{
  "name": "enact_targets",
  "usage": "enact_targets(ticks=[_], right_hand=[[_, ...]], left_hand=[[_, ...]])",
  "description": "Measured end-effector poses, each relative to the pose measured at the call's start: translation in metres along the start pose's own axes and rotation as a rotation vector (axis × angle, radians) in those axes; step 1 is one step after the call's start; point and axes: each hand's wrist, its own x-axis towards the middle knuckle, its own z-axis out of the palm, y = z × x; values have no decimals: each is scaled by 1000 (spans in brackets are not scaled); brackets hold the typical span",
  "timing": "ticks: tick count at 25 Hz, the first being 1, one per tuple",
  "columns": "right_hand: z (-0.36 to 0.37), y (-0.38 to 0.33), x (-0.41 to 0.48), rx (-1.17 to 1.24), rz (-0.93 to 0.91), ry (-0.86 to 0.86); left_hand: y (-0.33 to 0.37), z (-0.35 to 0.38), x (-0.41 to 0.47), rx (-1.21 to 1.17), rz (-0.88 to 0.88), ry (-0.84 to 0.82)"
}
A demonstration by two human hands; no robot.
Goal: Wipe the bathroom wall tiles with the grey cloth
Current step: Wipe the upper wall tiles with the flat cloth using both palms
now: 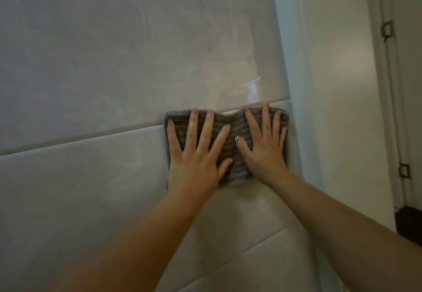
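Glossy pale tiles (96, 68) cover the wall. The grey cloth (233, 142), ribbed and bunched at centre, lies flat across a grout line near the tiled wall's right edge, long axis horizontal. Left hand (196, 154) and right hand (266, 144) press it, fingers (206, 129) spread straight.

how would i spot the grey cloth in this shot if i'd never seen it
Start at the pale wall tiles and follow the grout line right toward the white corner trim. The grey cloth is pressed flat there under the left hand and right hand. It is the only dark, ribbed patch on the glossy wall.
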Motion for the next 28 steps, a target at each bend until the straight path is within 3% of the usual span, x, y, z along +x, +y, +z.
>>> enact_targets(ticks=[2,5,8,13,17,20,24,28], right_hand=[[-8,-3,30,55,40,-12],[0,9,28,-4,-11,101],[18,36,-3,-35,-32,190],[46,66,-87,-21,57,167],[59,35,-117,7,224,162],[46,2,-90,4,137,115],[23,-48,-18,10,96,111],[48,-62,-63,-40,-25,222]], left_hand=[[-2,-5,28,15,-54,-6],[8,-4,34,32,-68,-16],[30,10,5,11,2,-19],[68,36,-59,-50,107,-46],[47,33,-80,-27,194,-54],[0,18,-52,24,204,29],[-46,2,-10,77,39,68],[-46,7,-60,33,22,80]])
